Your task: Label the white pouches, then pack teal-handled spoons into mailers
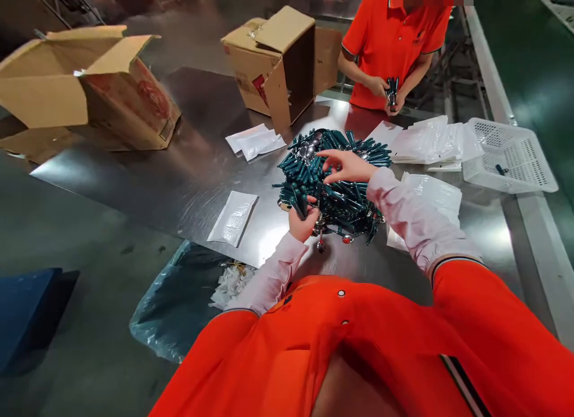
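A big heap of spoons (345,195) with dark green handles and shiny metal bowls lies on the steel table in front of me. At the heap's near left side, my left hand (304,221) is closed around several of these spoons, their green handles sticking up. Over the top of the heap reaches my right hand (345,166), its fingers apart and nothing between them. A white sleeve covers each forearm.
Across the table (197,189), a co-worker (397,52) in orange holds a bunch of green handles. Around the heap lie white packets (233,218) and stacked white bags (426,142). A perforated white basket (529,180) stands right; cardboard boxes (251,64) stand behind. A lined bin (165,309) is below left.
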### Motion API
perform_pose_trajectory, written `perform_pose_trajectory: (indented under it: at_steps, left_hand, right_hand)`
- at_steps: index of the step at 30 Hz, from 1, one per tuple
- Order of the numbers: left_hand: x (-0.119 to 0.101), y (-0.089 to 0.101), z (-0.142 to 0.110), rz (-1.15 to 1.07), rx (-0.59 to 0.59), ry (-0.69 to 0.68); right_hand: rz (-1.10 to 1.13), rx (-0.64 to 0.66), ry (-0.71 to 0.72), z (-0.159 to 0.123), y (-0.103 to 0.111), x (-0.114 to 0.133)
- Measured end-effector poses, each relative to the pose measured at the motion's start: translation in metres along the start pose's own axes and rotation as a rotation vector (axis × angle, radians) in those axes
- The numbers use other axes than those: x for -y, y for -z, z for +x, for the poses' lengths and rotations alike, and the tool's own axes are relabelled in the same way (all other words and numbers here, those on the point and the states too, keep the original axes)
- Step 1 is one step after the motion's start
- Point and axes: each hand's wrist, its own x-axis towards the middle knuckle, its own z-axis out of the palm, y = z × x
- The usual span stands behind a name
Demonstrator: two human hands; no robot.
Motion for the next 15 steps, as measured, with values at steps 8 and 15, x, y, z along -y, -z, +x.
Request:
perform_pose_trajectory:
  at_steps: [8,15]
  left_hand:
    - [0.009,0.025,-0.019,0.018,0.019,0.155]
    - [0.011,0.020,-0.003,0.059,0.064,0.156]
  right_hand:
    - [-0.505,0.195,-0.244,0.044,-0.003,-0.062]
    - [-0.426,0.044,-0.140,0.037,0.037,-0.066]
